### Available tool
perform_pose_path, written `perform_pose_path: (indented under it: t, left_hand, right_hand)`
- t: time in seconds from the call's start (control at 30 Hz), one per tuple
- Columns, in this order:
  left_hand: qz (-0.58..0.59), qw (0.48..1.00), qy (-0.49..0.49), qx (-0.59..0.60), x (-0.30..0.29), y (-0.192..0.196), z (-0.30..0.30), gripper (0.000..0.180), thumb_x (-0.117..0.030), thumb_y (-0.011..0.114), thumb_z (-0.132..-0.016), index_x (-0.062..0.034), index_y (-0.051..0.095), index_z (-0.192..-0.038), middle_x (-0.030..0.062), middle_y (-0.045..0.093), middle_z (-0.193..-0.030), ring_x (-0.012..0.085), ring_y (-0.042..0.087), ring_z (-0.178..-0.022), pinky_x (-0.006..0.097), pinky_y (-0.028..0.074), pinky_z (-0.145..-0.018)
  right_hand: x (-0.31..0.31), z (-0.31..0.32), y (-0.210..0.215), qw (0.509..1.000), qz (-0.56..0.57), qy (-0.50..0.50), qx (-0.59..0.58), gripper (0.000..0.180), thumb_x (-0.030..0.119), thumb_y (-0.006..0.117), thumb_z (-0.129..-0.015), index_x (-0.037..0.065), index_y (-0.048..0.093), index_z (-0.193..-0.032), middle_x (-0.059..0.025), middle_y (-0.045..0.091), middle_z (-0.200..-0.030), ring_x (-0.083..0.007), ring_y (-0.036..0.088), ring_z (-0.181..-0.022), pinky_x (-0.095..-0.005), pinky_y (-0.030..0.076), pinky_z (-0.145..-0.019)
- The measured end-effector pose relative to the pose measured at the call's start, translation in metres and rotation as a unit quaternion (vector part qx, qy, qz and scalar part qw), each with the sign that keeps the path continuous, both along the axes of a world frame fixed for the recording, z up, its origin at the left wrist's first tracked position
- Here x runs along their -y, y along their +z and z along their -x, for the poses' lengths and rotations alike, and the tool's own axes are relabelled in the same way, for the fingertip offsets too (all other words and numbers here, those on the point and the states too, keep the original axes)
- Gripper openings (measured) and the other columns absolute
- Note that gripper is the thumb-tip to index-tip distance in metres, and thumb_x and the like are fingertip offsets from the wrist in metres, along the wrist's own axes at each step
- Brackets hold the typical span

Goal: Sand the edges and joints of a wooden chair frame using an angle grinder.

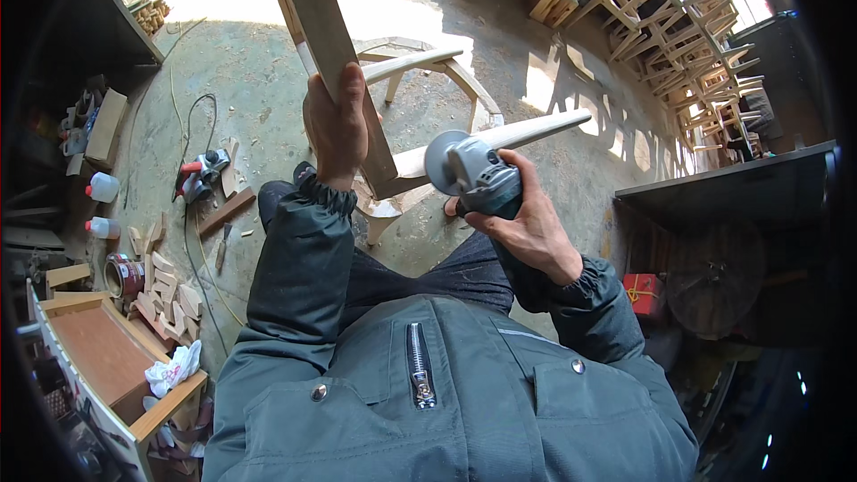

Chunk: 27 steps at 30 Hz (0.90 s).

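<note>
Clad in a dark grey-green padded jacket (428,393) with a silver zip pull on a vertical chest pocket and round metal snap studs at 7 and 4 o'clock of it. Gathered elastic cuffs at both wrists, bare left hand (336,125) and right hand (527,223) beyond them. Dark trousers (446,272) below, toward 12 o'clock.

place: woodworking shop, chair making
floor (268,62): bare concrete, dusty, wood scraps lying about
stock: unfinished chair frames (687,45) stacked high at the back
offcuts (165,290): pile of small wood blocks, left
tools: red power tool (201,170) with cord on floor; grinder (473,174) in hand
supplies: tin (123,275) and plastic bottles (103,187) by the left wall
</note>
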<state>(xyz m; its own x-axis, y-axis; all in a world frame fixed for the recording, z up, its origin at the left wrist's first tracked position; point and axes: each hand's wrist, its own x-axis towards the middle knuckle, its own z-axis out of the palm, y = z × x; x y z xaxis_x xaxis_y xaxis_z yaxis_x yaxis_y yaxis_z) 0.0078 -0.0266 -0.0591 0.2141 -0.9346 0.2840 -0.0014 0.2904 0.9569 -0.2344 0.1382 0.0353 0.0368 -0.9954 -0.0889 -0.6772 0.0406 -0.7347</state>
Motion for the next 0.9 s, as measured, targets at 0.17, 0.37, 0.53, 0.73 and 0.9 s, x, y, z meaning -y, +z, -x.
perform_pose_path:
  t: [0.17,0.37,0.53,0.73,0.9]
  left_hand:
    - [-0.028,0.999,-0.025,-0.031,-0.007,0.004,0.002,0.053,-0.059,0.057,-0.106,-0.0066,0.053,-0.111,0.0052,0.063,-0.076,0.0154,0.067,-0.063,0.03,0.054,-0.06]
    - [0.016,0.999,-0.006,0.032,0.01,-0.015,-0.005,0.053,-0.059,0.057,-0.106,-0.0063,0.052,-0.112,0.0057,0.063,-0.078,0.0161,0.067,-0.064,0.03,0.054,-0.06]
    - [0.032,0.999,0.009,0.027,-0.001,-0.019,0.003,0.051,-0.057,0.056,-0.107,-0.007,0.052,-0.114,0.0061,0.063,-0.08,0.0156,0.066,-0.064,0.03,0.054,-0.061]
    - [0.024,0.997,-0.045,-0.059,-0.028,-0.008,0.014,0.048,-0.054,0.057,-0.107,-0.0071,0.051,-0.114,0.0065,0.063,-0.082,0.016,0.066,-0.067,0.031,0.053,-0.064]
    - [0.02,0.996,-0.051,-0.07,-0.038,-0.013,0.015,0.046,-0.052,0.058,-0.108,-0.0074,0.05,-0.114,0.0067,0.063,-0.082,0.0165,0.066,-0.068,0.03,0.053,-0.064]
  right_hand:
    - [0.004,-0.008,0.002,0.998,-0.064,0.016,0.001,0.095,0.031,0.091,-0.082,0.012,0.034,-0.156,-0.0221,0.065,-0.131,-0.0368,0.064,-0.126,-0.0452,0.049,-0.109]
    - [-0.012,0.015,0.0,0.998,-0.018,-0.026,-0.057,0.095,0.031,0.087,-0.085,0.009,0.029,-0.156,-0.0293,0.065,-0.128,-0.043,0.068,-0.119,-0.0477,0.054,-0.103]
    - [-0.016,0.023,0.003,0.993,-0.039,-0.107,0.006,0.095,0.031,0.089,-0.084,0.011,0.03,-0.156,-0.0277,0.065,-0.129,-0.0402,0.068,-0.12,-0.0485,0.054,-0.104]
    - [-0.003,0.013,-0.006,0.999,-0.04,0.027,0.003,0.096,0.037,0.088,-0.085,0.009,0.029,-0.156,-0.0292,0.065,-0.128,-0.0439,0.066,-0.123,-0.0477,0.052,-0.104]
    - [0.01,-0.002,0.005,0.989,-0.129,0.06,-0.038,0.096,0.043,0.085,-0.086,0.009,0.029,-0.156,-0.0372,0.065,-0.126,-0.0521,0.066,-0.118,-0.0478,0.052,-0.104]
